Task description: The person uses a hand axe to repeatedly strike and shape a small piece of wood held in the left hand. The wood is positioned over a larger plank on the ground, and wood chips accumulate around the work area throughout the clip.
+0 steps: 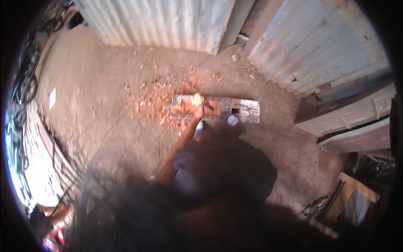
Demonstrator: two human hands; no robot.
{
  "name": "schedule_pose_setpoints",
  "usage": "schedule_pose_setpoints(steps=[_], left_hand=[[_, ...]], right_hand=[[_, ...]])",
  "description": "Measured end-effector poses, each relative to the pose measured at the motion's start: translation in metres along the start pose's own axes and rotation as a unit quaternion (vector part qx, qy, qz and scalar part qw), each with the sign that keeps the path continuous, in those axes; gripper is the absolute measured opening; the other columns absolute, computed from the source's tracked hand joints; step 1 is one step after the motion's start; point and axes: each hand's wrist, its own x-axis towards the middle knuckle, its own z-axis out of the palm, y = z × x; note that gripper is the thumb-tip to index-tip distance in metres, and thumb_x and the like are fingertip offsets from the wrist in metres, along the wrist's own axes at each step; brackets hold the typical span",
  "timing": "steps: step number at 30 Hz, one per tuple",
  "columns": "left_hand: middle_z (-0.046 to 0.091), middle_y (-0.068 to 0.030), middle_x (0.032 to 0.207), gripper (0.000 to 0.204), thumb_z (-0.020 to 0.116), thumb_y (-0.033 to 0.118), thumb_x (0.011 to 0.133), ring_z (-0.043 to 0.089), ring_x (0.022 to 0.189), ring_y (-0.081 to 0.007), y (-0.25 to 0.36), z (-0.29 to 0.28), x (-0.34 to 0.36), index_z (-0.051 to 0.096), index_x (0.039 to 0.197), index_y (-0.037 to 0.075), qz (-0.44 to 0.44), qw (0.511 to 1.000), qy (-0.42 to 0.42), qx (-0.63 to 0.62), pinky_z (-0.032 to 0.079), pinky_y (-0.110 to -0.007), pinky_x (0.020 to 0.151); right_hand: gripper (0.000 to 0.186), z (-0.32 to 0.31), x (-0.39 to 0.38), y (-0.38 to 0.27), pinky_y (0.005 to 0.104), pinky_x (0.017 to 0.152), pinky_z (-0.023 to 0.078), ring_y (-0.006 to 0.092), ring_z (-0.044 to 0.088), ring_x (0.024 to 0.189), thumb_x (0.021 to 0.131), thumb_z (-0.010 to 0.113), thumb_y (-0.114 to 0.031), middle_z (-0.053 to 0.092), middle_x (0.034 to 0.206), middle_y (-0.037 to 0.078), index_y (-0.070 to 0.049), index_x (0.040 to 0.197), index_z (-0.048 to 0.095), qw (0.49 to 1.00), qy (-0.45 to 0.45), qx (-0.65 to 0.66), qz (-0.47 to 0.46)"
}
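Observation:
My left hand (199,112) reaches out over a low wooden board (251,110) on the ground. Its fingers look closed around a pale, ragged, tufted piece (197,100), too small and blurred to name. Right beside the hand, a flat orange-brown piece of wood (214,108) lies on the board with a short dark bar across it. A dark square hole (235,111) shows in the board's right half. My right hand does not show; dark, blurred hair and clothing cover the lower middle.
Orange-brown wood chips (157,98) litter the dirt around the board's left end. Corrugated metal sheets (159,21) stand beyond it. Wooden panels (348,111) lean at the right, near a wooden frame (361,189). Motorbikes (27,84) line the far left.

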Motion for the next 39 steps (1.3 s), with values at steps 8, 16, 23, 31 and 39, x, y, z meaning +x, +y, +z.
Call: schedule_pose_setpoints(steps=[8,16,23,31,39], left_hand=[[0.058,-0.0042,0.069,0.018,0.056,0.024,0.105,0.054,0.066,-0.0161,-0.055,-0.112,0.017,0.062,0.100,0.008,0.002,0.974,0.221,-0.058,0.045,-0.031,0.062],[0.048,-0.0006,0.066,0.022,0.057,0.023,0.104,0.044,0.062,-0.0118,0.003,-0.137,0.007,0.052,0.087,0.011,0.089,0.952,0.098,-0.275,0.035,-0.027,0.057],[0.040,0.0004,0.061,0.033,0.045,0.024,0.106,0.037,0.057,-0.0118,-0.024,-0.110,0.002,0.045,0.076,0.010,0.024,0.977,0.175,-0.115,0.032,-0.030,0.056],[0.054,-0.0014,0.076,0.020,0.049,0.026,0.108,0.052,0.067,-0.0151,-0.051,-0.167,0.016,0.057,0.098,0.011,0.126,0.980,0.153,0.033,0.040,-0.031,0.064],[0.061,-0.0018,0.078,0.028,0.060,0.036,0.105,0.057,0.071,-0.0181,0.008,-0.075,0.014,0.060,0.097,0.009,0.137,0.977,-0.035,0.162,0.045,-0.036,0.071]], right_hand=[[0.034,0.031,0.023,0.013,0.0383,0.097,0.054,0.0284,0.071,0.110,0.103,0.060,-0.027,0.073,0.110,0.018,0.001,0.121,0.069,0.999,0.004,0.022,-0.036],[0.033,0.036,0.024,0.008,0.0376,0.096,0.054,0.0279,0.071,0.109,0.102,0.061,-0.025,0.074,0.110,0.018,0.001,0.120,0.070,0.999,0.030,0.004,-0.024],[0.032,0.040,0.013,0.016,0.0370,0.096,0.055,0.0275,0.072,0.108,0.102,0.061,-0.024,0.074,0.109,0.018,0.001,0.118,0.070,1.000,0.017,0.006,-0.012],[0.030,0.032,0.027,0.006,0.0363,0.095,0.055,0.0270,0.072,0.107,0.101,0.061,-0.023,0.074,0.108,0.017,0.001,0.117,0.070,0.999,0.032,-0.006,-0.004],[0.029,0.022,0.030,-0.001,0.0356,0.094,0.056,0.0265,0.072,0.106,0.101,0.061,-0.021,0.074,0.107,0.017,0.002,0.116,0.070,0.999,0.040,-0.020,0.016]])
